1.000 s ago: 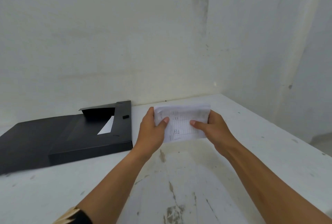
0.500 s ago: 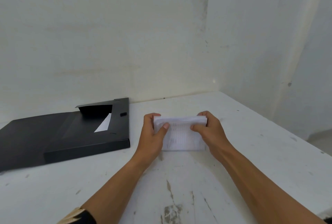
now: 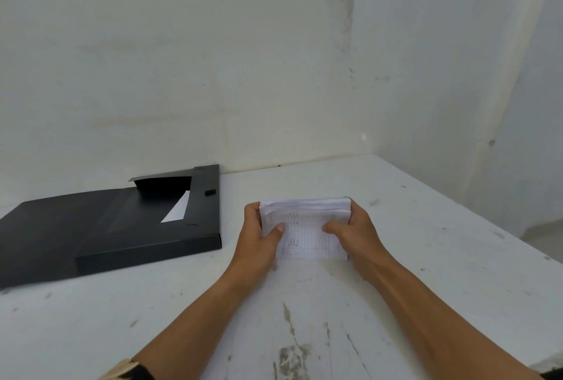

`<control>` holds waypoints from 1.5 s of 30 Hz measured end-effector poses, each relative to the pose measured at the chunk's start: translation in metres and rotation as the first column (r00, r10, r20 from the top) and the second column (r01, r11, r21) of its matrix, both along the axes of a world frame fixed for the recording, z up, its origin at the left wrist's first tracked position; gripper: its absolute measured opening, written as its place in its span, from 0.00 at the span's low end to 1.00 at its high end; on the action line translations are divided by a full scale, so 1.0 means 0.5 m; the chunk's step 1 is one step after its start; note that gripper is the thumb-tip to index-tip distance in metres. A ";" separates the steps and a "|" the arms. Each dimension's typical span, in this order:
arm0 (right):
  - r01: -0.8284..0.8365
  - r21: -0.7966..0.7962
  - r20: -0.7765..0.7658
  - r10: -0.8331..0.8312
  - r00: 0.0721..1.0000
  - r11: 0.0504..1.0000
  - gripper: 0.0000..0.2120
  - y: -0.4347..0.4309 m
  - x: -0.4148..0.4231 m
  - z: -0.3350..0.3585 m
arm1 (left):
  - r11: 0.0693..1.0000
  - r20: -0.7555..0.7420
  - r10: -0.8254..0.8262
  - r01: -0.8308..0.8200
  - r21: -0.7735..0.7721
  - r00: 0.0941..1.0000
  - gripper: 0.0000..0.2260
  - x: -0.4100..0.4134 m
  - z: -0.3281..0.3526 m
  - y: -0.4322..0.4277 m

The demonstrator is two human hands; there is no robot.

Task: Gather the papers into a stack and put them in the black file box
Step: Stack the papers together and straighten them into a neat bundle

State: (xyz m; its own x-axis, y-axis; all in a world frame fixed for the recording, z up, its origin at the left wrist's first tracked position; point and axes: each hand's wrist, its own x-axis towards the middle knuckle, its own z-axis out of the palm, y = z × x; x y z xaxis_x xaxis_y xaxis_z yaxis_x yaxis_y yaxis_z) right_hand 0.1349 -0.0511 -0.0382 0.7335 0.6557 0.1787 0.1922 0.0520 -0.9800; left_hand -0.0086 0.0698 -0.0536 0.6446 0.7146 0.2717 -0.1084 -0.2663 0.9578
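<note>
A stack of white printed papers (image 3: 307,230) stands on its lower edge on the white table (image 3: 426,242), held upright between both hands. My left hand (image 3: 259,236) grips its left side, thumb on the front sheet. My right hand (image 3: 356,230) grips its right side, thumb also on the front. The black file box (image 3: 146,224) lies open to the left, near the wall, its lid spread flat further left. A white sheet (image 3: 178,210) shows inside the box under a black flap.
White walls close the table at the back and the right. The table's right edge falls away at the far right. Worn, scuffed paint marks the tabletop in front of my arms. A patterned band sits on my left wrist (image 3: 128,369).
The stack was held raised above the table a second ago. Both hands brought it down and its lower edge now rests on the tabletop.
</note>
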 end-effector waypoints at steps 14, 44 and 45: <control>-0.006 -0.007 0.086 0.007 0.996 1.000 0.14 -0.005 0.003 -0.002 | 0.990 -0.125 0.053 -0.036 0.133 0.991 0.11 -0.015 0.008 -0.008; 0.011 0.203 -0.072 0.003 0.997 0.979 0.11 0.014 -0.051 0.019 | 0.999 0.079 0.038 -0.040 0.022 0.996 0.09 0.036 0.050 -0.080; 0.010 0.205 -0.072 0.005 0.997 0.979 0.10 0.016 -0.052 0.021 | 0.998 0.084 0.063 -0.065 0.022 0.994 0.08 0.036 0.050 -0.077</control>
